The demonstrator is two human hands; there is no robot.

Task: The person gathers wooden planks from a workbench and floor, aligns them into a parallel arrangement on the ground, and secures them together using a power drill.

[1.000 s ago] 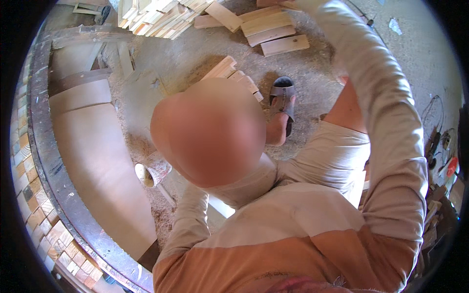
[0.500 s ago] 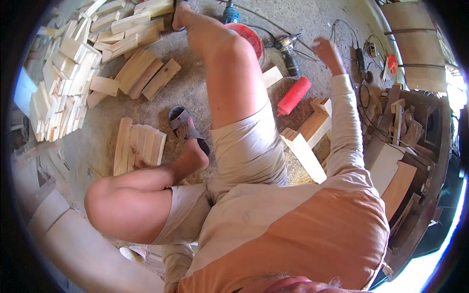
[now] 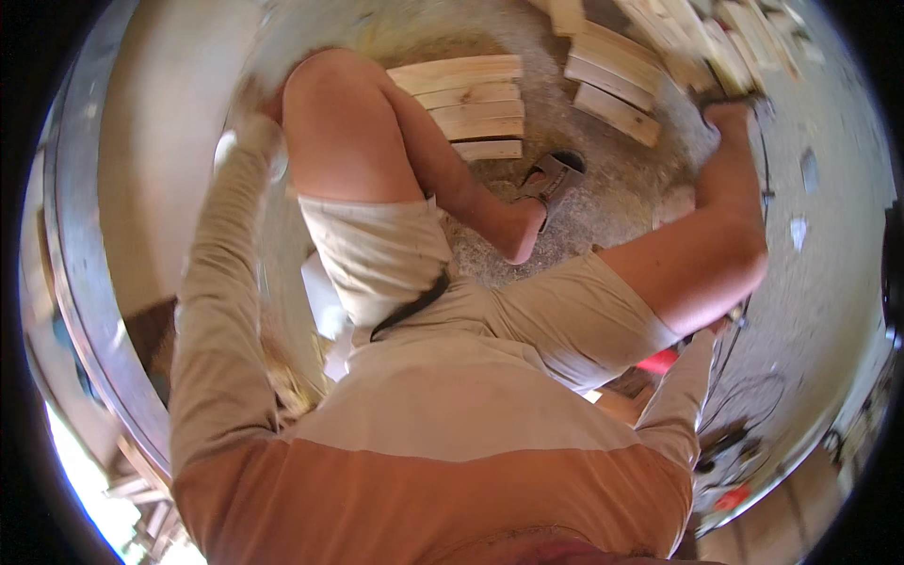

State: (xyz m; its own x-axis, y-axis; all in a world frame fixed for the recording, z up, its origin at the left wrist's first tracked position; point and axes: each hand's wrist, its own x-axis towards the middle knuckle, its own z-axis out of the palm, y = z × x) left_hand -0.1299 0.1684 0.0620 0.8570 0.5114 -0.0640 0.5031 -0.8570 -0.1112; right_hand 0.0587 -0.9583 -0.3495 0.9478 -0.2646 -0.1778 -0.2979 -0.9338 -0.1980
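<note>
My left hand (image 3: 262,102) is at the outer side of my left knee, smeared by motion, so its fingers cannot be made out. A small white rounded thing (image 3: 224,149) lies close to its wrist; whether they touch is unclear. My right hand (image 3: 719,327) is low beside my right knee, mostly hidden behind the leg. What it holds, if anything, does not show. Part of a red bottle (image 3: 659,361) peeks out between my right thigh and sleeve. Several pale wooden blocks (image 3: 471,99) lie side by side on the floor beyond my left shin.
More wooden blocks (image 3: 617,80) lie further off, with a blurred pile (image 3: 697,33) behind. A sandal (image 3: 565,169) is on my left foot. Cables (image 3: 753,391) and an orange-red thing (image 3: 732,497) are at the lower right. A large pale panel (image 3: 165,169) stands at the left.
The view has swung left, bringing my left arm into sight beside the knee. My right arm, stretched out near the power tools before, is now down by my right thigh.
</note>
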